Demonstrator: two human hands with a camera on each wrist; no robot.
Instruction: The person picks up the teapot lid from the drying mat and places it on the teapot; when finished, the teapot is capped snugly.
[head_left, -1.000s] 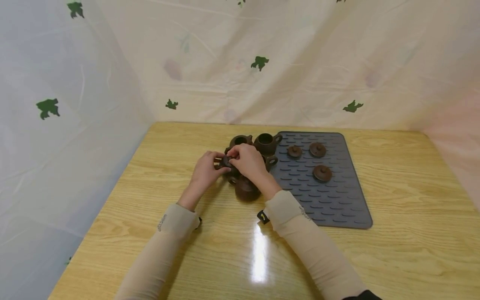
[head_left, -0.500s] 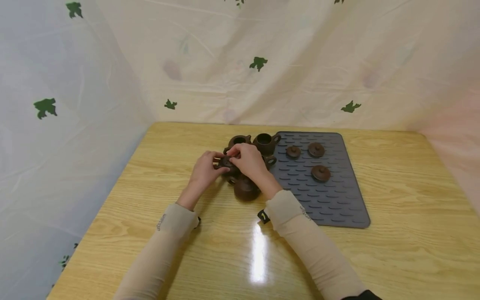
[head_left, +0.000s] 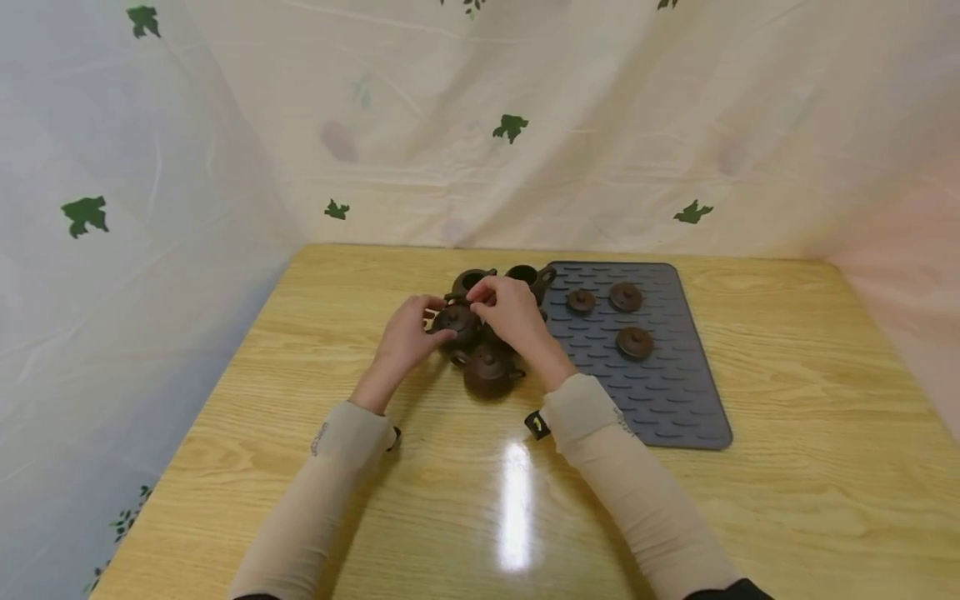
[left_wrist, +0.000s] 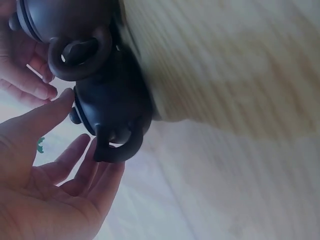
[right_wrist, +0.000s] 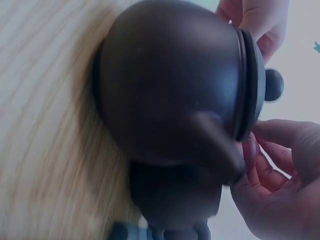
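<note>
L hand gripping lidded teapot, handle twd its palm; R hand just R of it, v. close, can't tell if pinching.

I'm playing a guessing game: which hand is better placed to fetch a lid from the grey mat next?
Probably the right hand: it's nearer the grey mat and its three lids. The left hand is farther away, around a lidded teapot.
</note>
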